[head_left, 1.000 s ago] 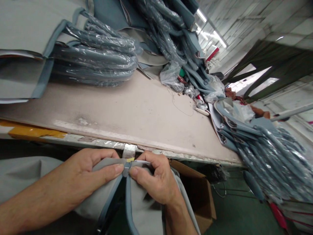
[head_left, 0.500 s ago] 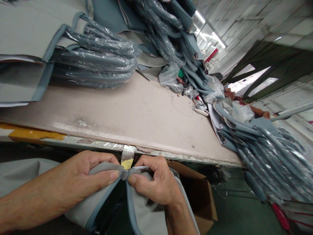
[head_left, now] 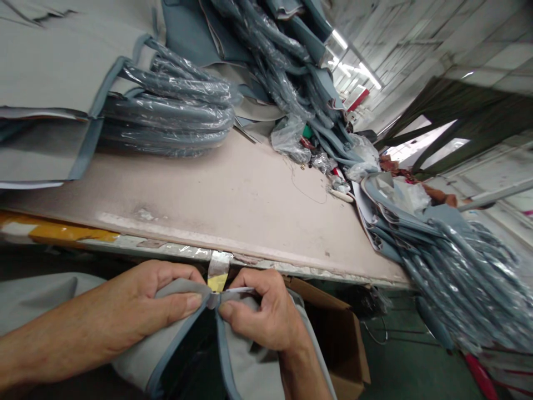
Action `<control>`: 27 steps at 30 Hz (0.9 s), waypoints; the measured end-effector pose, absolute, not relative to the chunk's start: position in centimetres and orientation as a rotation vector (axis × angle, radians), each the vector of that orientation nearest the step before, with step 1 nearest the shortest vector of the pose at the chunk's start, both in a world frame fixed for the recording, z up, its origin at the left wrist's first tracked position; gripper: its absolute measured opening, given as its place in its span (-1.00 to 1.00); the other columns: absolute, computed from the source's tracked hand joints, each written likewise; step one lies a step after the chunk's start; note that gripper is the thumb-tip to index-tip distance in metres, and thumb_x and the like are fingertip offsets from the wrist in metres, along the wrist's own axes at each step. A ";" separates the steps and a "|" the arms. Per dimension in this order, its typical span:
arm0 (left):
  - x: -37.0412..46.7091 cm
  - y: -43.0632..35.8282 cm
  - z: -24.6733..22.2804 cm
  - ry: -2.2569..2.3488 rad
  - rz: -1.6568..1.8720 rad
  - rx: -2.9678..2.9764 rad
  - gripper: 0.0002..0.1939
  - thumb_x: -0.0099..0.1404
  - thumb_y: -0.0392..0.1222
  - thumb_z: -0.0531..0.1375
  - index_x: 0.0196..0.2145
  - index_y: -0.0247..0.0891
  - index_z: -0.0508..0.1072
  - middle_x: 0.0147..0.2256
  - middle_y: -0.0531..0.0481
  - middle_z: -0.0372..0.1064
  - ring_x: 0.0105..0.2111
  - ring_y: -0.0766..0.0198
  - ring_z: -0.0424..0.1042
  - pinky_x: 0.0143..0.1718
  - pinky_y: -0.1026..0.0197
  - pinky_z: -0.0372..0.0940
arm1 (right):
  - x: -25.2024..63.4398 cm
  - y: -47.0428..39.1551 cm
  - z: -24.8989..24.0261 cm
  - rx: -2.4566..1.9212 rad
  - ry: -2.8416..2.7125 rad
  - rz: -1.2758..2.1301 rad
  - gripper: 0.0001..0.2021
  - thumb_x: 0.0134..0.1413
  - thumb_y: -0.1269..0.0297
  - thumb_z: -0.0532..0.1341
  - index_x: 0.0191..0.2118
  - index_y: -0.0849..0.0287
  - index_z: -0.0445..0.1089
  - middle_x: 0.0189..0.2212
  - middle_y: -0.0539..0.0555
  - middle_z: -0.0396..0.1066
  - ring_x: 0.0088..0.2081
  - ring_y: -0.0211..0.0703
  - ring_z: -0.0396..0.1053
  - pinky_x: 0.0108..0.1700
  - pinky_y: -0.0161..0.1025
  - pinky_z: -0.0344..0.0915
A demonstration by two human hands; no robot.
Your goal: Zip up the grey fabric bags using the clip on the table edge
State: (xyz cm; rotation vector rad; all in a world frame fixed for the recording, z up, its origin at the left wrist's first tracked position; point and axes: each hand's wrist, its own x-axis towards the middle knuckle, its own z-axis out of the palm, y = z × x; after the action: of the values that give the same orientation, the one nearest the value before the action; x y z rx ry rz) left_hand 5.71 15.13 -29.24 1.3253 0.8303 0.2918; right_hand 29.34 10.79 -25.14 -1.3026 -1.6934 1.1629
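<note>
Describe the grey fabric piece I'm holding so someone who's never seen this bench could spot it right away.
Start at the long tan worktable and drop below its near edge. There the left hand and right hand pinch the grey fabric piece. Unlike the plastic-wrapped bundles on the table, it is unwrapped, with blue-grey edging meeting at the pinch.

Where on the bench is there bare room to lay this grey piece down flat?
The widest bare stretch of the table runs from its taped front edge back to the wrapped handle bundle on the left and the scrap clutter at the far right. It is crowded beyond that: the stacked grey panels fill the left, and another wrapped pile overhangs the right end.
</note>
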 end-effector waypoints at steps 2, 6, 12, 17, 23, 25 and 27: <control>5.6 15.2 -29.3 0.833 0.261 1.334 -0.46 0.24 0.40 0.26 -0.26 -0.17 0.60 -0.34 0.06 0.43 -0.32 0.19 0.33 -0.28 0.30 0.26 | 29.4 10.8 -25.2 -1.302 -1.694 1.165 -0.93 -0.10 0.33 0.34 -0.51 0.17 0.48 -0.60 -0.10 0.36 -0.52 -0.31 0.24 -0.41 -0.35 0.24; 5.8 15.2 -29.0 0.842 0.253 1.310 -0.45 0.20 0.38 0.26 -0.26 -0.20 0.58 -0.35 0.05 0.42 -0.33 0.19 0.33 -0.29 0.29 0.26 | 29.5 10.7 -25.3 -1.325 -1.695 1.164 -0.93 -0.12 0.34 0.36 -0.52 0.17 0.47 -0.60 -0.09 0.36 -0.53 -0.31 0.23 -0.46 -0.38 0.18; 5.7 15.0 -29.4 0.830 0.272 1.293 -0.46 0.22 0.39 0.27 -0.26 -0.18 0.58 -0.35 0.07 0.41 -0.33 0.20 0.31 -0.30 0.31 0.26 | 29.5 10.7 -25.4 -1.322 -1.700 1.160 -0.91 -0.12 0.33 0.36 -0.52 0.17 0.46 -0.61 -0.09 0.35 -0.53 -0.32 0.23 -0.46 -0.38 0.18; 5.7 15.1 -29.2 0.822 0.270 1.325 -0.47 0.25 0.36 0.27 -0.25 -0.21 0.58 -0.35 0.07 0.42 -0.32 0.22 0.32 -0.27 0.32 0.27 | 29.5 10.7 -25.1 -1.352 -1.703 1.187 -0.91 -0.14 0.32 0.35 -0.52 0.18 0.46 -0.62 -0.10 0.33 -0.54 -0.33 0.20 -0.48 -0.38 0.15; 6.0 15.0 -28.9 0.856 0.279 1.355 -0.48 0.23 0.34 0.24 -0.28 -0.23 0.57 -0.38 0.07 0.41 -0.35 0.23 0.31 -0.31 0.33 0.25 | 29.3 10.8 -25.3 -1.337 -1.668 1.174 -0.91 -0.10 0.32 0.35 -0.51 0.19 0.48 -0.61 -0.07 0.36 -0.53 -0.31 0.21 -0.48 -0.38 0.14; 6.1 14.9 -29.1 0.873 0.298 1.350 -0.49 0.25 0.33 0.24 -0.28 -0.23 0.56 -0.38 0.08 0.40 -0.36 0.25 0.30 -0.32 0.34 0.25 | 29.2 10.8 -25.4 -1.316 -1.661 1.156 -0.90 -0.09 0.32 0.36 -0.51 0.19 0.47 -0.61 -0.07 0.36 -0.54 -0.31 0.21 -0.47 -0.38 0.15; 6.2 14.7 -29.4 0.886 0.322 1.335 -0.47 0.24 0.35 0.25 -0.32 -0.24 0.54 -0.42 0.11 0.35 -0.40 0.28 0.25 -0.37 0.36 0.20 | 29.1 10.7 -25.5 -1.291 -1.654 1.133 -0.89 -0.07 0.33 0.37 -0.51 0.18 0.47 -0.60 -0.06 0.38 -0.52 -0.31 0.24 -0.45 -0.38 0.18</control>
State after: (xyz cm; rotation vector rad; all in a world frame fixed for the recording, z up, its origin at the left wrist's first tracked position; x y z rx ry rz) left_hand 6.19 14.72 -29.36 1.3354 0.8862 0.3224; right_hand 29.08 10.74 -25.50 -1.2913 -1.6544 1.1333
